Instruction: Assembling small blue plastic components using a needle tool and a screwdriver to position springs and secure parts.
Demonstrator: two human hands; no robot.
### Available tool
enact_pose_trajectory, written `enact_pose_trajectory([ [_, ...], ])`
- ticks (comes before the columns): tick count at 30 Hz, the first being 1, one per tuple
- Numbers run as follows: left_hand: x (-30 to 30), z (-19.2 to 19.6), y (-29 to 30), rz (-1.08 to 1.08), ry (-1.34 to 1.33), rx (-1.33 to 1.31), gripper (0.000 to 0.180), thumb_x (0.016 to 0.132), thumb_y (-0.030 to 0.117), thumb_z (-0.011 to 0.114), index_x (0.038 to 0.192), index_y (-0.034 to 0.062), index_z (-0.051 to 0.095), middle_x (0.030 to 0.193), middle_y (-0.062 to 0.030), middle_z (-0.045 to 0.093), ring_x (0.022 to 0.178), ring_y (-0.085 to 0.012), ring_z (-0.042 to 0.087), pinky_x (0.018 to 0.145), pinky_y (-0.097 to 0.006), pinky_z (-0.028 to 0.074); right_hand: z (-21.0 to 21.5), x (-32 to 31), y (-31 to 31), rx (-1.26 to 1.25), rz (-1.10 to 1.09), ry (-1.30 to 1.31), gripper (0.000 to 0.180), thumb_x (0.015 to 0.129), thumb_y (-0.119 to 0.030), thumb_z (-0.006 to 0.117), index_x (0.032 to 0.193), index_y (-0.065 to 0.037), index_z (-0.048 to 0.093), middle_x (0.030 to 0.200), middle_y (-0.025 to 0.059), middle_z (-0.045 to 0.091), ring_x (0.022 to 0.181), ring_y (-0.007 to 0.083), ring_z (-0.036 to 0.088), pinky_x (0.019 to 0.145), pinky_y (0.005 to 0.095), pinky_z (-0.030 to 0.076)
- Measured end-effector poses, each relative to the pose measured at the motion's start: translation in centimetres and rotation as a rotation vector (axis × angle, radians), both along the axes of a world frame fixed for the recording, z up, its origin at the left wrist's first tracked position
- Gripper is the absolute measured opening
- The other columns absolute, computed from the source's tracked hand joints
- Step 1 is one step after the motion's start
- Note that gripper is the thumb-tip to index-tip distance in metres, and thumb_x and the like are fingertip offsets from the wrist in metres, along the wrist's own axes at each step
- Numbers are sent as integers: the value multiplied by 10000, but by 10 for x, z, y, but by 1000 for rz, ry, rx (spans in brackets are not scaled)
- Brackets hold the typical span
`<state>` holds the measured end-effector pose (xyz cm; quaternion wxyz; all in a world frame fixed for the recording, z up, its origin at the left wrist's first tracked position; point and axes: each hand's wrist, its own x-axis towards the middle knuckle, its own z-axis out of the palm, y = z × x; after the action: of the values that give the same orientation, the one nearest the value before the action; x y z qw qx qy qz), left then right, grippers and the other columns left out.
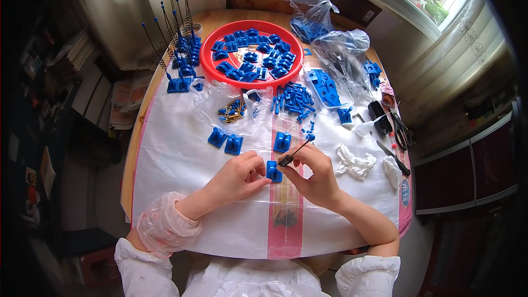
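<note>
In front of me a square blue plastic base (273, 172) lies on the white sheet, between my two hands. My left hand (239, 177) has its fingers curled, with the thumb and fingertips against the left side of that base. Pinched in my right hand (316, 177) is a thin dark rod with a blue ball tip and a black coil spring (285, 160) at its lower end. The spring end is just above the base and the rod slants up to the right. Another blue base (282, 142) is just beyond, and two more blue bases (226, 142) sit left of it.
A red round tray (207, 69) of blue parts stands at the back. Spring rods on blue bases (184, 49) rise at the far left. Brass-coloured screws (232, 111), blue pegs (294, 99) and a clear tub (347, 102) lie mid-table. Scissors (404, 135) and a knife (395, 159) are right.
</note>
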<state>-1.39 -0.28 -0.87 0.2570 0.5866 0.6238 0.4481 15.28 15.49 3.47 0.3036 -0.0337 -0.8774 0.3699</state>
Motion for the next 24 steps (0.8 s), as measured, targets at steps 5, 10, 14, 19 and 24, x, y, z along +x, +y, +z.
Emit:
enact_pose_trajectory([
  [5,4,16,2,80,-35,151,228,855,77,842,969,64,645,917,-24,607,792,-103,602,610,-236,467,4,2,0,-13,-1,-11,240,801,7,828,987,-19,679,849,89,653,734,215,605,643,337,485],
  [10,6,26,2,108,-208,198,257,929,38,754,1120,77,588,1200,-68,742,929,-85,639,676,-216,457,4,2,-1,-35,-5,-16,225,802,4,827,979,-23,691,836,87,658,737,222,605,650,344,483],
  [14,13,25,4,110,-255,118,268,922,87,794,1091,95,586,1157,-43,759,907,-88,643,675,-230,424,5,2,-2,-37,1,0,219,802,9,822,987,-27,711,835,77,672,737,220,604,648,341,478],
  [19,18,24,7,194,-237,134,325,882,119,847,1074,102,585,1033,-23,779,854,-91,645,678,-247,420,5,1,-3,-40,-13,5,220,804,8,822,996,-33,724,862,68,695,735,213,597,644,334,470],
  [24,17,23,11,250,-207,211,375,838,108,882,1065,97,584,956,-36,794,822,-100,642,714,-253,456,9,2,-4,-28,-10,7,212,807,6,826,987,-34,721,869,66,701,734,211,594,642,333,467],
])
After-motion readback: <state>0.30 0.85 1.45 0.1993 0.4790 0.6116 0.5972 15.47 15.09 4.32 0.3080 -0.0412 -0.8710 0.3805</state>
